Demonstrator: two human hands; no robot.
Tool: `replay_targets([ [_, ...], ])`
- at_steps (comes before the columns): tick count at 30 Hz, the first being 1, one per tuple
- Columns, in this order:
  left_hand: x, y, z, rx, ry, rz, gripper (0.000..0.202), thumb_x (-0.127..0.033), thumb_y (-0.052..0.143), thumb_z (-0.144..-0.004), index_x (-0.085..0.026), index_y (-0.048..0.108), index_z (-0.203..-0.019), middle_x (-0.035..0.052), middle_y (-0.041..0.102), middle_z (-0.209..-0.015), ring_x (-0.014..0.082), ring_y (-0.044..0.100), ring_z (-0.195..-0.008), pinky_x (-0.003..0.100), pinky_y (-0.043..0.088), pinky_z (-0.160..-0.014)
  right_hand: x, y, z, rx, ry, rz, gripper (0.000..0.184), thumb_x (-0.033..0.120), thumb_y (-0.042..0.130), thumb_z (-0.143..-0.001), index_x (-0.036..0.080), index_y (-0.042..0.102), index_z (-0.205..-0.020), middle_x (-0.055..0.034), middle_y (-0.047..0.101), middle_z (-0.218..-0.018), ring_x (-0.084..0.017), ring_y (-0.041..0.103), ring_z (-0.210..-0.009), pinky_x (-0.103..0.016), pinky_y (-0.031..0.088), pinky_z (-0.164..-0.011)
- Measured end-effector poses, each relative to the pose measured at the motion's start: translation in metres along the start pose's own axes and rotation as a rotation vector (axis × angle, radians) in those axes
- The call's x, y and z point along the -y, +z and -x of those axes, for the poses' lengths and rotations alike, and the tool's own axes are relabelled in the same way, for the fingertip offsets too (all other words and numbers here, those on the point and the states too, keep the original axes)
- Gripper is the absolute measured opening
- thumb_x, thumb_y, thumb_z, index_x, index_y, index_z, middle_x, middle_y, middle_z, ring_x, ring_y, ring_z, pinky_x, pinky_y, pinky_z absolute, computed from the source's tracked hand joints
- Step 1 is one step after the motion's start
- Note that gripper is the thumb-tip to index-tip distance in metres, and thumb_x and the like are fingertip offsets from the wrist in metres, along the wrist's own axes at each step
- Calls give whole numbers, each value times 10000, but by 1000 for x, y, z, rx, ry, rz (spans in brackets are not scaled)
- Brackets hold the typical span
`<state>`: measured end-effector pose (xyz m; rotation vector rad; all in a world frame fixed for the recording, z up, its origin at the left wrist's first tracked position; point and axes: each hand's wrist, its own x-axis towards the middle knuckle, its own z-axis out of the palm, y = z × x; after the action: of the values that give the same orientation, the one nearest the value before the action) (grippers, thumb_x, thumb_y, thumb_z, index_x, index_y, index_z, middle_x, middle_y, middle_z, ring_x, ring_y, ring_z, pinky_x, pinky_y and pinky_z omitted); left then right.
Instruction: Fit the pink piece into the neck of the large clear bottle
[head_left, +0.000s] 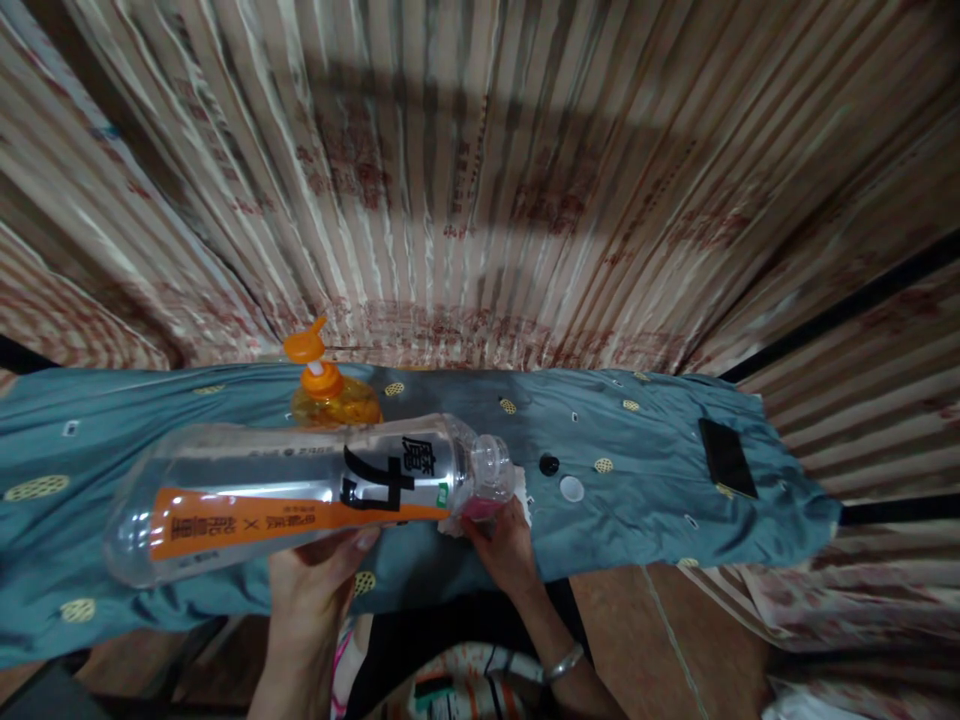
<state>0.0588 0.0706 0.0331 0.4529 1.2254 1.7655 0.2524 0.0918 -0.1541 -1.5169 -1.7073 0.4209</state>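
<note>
The clear bottle (300,490) bears black characters, seemingly 魔力.

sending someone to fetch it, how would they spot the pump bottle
Start at the long teal cloth spread before the striped curtain. Near its back edge, just behind the clear bottle held sideways, stands the pump bottle. It alone has an orange pump and yellow liquid.

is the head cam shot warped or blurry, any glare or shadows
Head view: strong wide-angle warp, the striped curtain fans outward and the blue cloth bows; curtain stripes smear toward the edges; a broad shadow band crosses the curtain's top; soft glare streaks the clear bottle.
</note>
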Motion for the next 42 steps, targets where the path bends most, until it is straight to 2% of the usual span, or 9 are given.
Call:
replay_targets([
  [5,2,-2,-1,-15,-7,-4,466,-273,986,-430,-200,734,-815,26,782,-753,214,736,-628,304,626,-699,2,0,0,-13,-4,1,385,278,732,-842,214,608,-1201,-132,698,-1183,-319,672,-1109,-487,588,-914],
  [12,7,-8,-4,-13,-18,12,458,-198,944,-472,-232,721,-871,-14,759,-725,219,737,-643,306,624,-662,3,-2,-1,-18,-13,-32,315,280,720,-827,235,636,-1128,-119,707,-1111,-341,661,-1132,-511,590,-908],
  [17,4,-5,-3,-7,-10,8,487,-211,948,-483,-222,722,-914,5,769,-748,222,733,-627,313,626,-645,3,-2,1,-14,2,-30,294,270,724,-824,229,639,-1102,-118,703,-1086,-336,654,-1136,-504,582,-921],
  [22,3,-4,-3,-22,-9,20,478,-212,960,-453,-213,715,-864,-5,772,-754,210,742,-663,309,628,-717,2,-2,1,-3,10,-21,342,281,726,-833,213,623,-1152,-131,698,-1164,-320,659,-1131,-494,571,-943],
  [26,2,-2,-2,-6,-30,-2,393,-197,940,-480,-201,701,-791,11,772,-748,200,729,-620,298,628,-674,2,-3,0,8,26,-18,333,308,723,-844,212,627,-1148,-138,692,-1190,-327,660,-1128,-504,578,-929],
  [32,-1,2,-1,-26,-10,70,540,-104,912,-454,-249,713,-934,-39,776,-810,191,740,-695,281,627,-689,2,-4,-2,16,15,-8,359,333,708,-856,225,623,-1188,-126,705,-1149,-337,649,-1155,-518,577,-934],
  [42,2,-3,-2,11,13,10,481,-157,921,-493,-242,689,-906,-43,756,-791,197,727,-653,307,616,-668,1,-6,-2,32,-13,5,428,323,697,-862,181,586,-1249,-162,687,-1224,-336,645,-1175,-515,570,-957],
])
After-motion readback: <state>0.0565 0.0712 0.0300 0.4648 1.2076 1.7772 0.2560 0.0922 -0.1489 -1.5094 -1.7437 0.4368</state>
